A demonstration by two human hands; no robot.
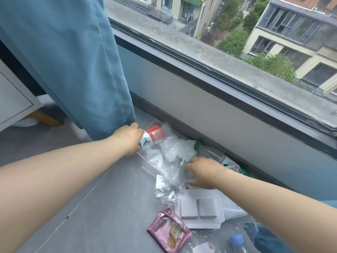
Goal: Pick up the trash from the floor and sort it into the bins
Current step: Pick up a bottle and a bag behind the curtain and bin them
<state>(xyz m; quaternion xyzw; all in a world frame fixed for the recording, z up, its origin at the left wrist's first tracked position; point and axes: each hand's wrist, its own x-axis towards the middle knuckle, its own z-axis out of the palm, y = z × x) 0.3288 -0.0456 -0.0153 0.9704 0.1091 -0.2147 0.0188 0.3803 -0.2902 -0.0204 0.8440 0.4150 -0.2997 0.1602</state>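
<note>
We see the trash lying in a loose strip on the grey floor [100,198], hard against its far edge where the wall [237,125] under the window [237,24] meets it.

Left grip [128,138] is clenched round one end of the red-label bottle [155,136]. The bottle is clear plastic, lying on its side and partly tucked under a clear plastic bag [169,157].

Right grip [204,172] rests on the near side of that bag with its fingers [187,168] loosely bent. We cannot tell whether it pinches the film or only touches it.

Just beyond the right grip lies a green-cap bottle [228,163], on its side along the floor's wall edge, its cap touching the bag.

Nearer us, in a line towards the floor's near edge:
- crumpled clear wrapper [164,190], touching the bag's lower corner
- white card insert [198,207] with two square pads, lying flat just under the right grip
- pink snack sachet [169,232], flat, beside the card
- blue-cap bottle [237,241] under more clear film, partly cut off by the frame

In the way: a blue curtain [82,61] hangs to the floor, its hem touching the left grip's knuckles, and the bag's film overlaps both bottles.

A white cabinet [12,99] stands well apart at the left. A denim knee [269,240] shows at the lower right.
</note>
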